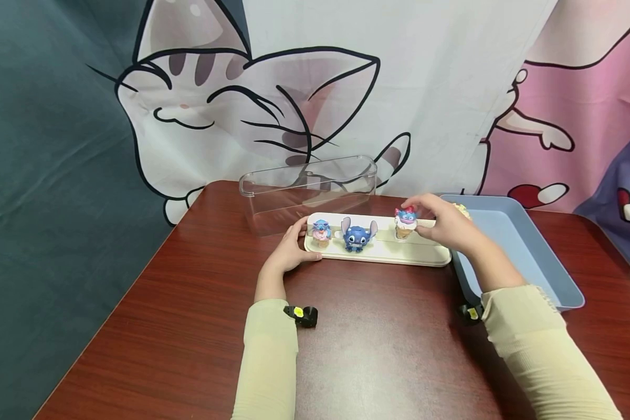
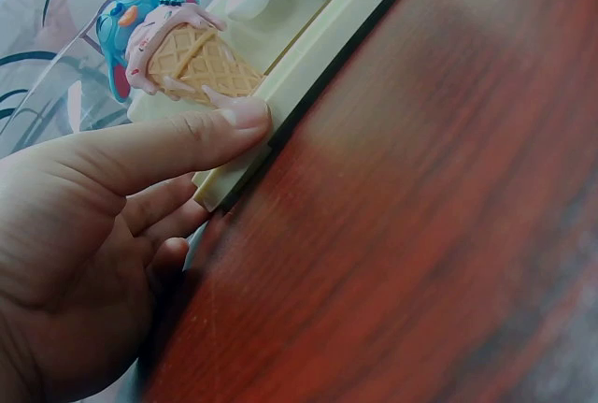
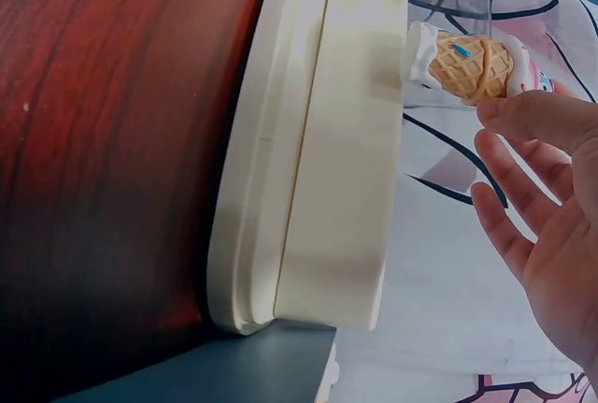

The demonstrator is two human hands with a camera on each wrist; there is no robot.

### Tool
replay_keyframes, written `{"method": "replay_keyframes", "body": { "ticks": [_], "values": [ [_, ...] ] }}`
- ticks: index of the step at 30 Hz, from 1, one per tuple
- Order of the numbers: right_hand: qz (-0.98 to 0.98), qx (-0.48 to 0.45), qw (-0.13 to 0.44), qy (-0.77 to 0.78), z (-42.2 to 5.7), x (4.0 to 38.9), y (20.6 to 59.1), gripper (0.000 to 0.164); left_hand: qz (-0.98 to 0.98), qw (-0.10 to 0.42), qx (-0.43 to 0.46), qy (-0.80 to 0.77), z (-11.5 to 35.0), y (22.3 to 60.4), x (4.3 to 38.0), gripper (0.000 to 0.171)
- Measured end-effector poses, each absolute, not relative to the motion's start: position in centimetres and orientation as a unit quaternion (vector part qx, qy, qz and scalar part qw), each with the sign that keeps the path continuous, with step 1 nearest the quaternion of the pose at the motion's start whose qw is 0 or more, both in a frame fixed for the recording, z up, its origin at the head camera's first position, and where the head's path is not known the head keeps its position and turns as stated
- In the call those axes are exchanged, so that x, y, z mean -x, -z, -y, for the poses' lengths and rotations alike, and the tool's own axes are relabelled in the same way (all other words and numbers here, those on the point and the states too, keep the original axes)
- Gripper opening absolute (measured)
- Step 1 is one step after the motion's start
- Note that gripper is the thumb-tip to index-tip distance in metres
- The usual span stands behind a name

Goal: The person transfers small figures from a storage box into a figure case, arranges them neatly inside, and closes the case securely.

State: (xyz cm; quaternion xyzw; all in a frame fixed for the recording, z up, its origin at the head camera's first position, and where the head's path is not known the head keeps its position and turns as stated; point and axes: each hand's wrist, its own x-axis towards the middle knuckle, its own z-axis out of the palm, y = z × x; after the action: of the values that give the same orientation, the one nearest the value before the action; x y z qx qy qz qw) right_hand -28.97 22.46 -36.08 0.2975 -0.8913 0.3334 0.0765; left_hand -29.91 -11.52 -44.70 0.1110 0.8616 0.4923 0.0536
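Right wrist view: fingers of the right hand (image 3: 565, 235) pinch an ice-cream-cone figurine (image 3: 472, 68) over a cream base (image 1: 388, 248); whether it touches, I cannot tell. The left hand (image 1: 287, 251) grips the base's left end, beside a second cone figurine (image 1: 321, 232); a big-eared blue figure (image 1: 357, 237) comes next. Behind stands a clear cover (image 1: 307, 201); right, a blue tray (image 1: 525, 251). The red-brown wood-grain surface (image 1: 378, 303) shines in front, backed by a cartoon-cat curtain (image 1: 441, 87), dark green leftward, pink rightward.
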Motion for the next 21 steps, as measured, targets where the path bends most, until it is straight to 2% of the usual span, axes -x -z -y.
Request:
{"method": "replay_keyframes", "body": {
  "ticks": [9, 21],
  "values": [
    [0.897, -0.309, 0.071, -0.308, -22.0, 29.0, 37.1, 0.049, -0.86, 0.055, -0.11, -0.496, 11.5, 44.7, 30.0, 0.1],
    [0.901, -0.325, 0.095, -0.27, -21.4, 29.1, 38.1, 0.048, -0.86, 0.054, -0.108, -0.496, 11.5, 44.8, 30.1, 0.1]
  ]
}}
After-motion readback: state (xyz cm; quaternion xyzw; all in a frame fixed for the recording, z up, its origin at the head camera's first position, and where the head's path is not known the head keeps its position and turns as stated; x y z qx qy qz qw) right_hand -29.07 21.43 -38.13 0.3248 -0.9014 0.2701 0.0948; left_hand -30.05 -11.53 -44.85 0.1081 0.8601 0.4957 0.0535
